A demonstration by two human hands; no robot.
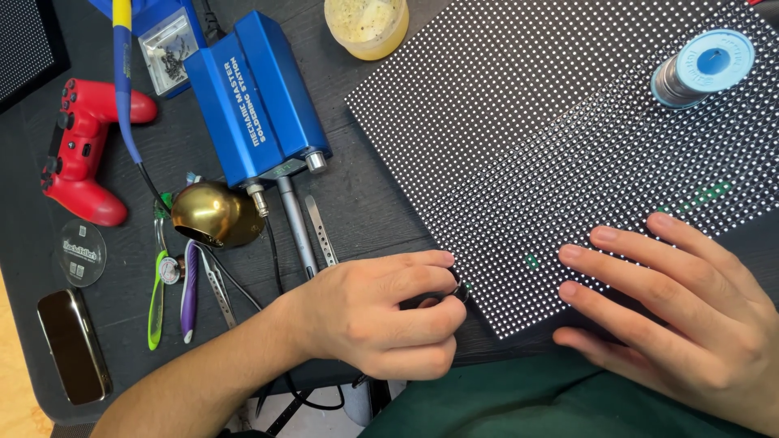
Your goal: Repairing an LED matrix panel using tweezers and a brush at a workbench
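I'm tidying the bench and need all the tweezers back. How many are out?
2. One pair of silver metal tweezers lies right of the blue soldering station's cable; another silver pair lies beside the purple-handled tool. The left hand may hide more.

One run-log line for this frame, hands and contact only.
left hand: grips dark tool, tip at panel edge | right hand: fingers flat on dotted panel | solder spool: on panel
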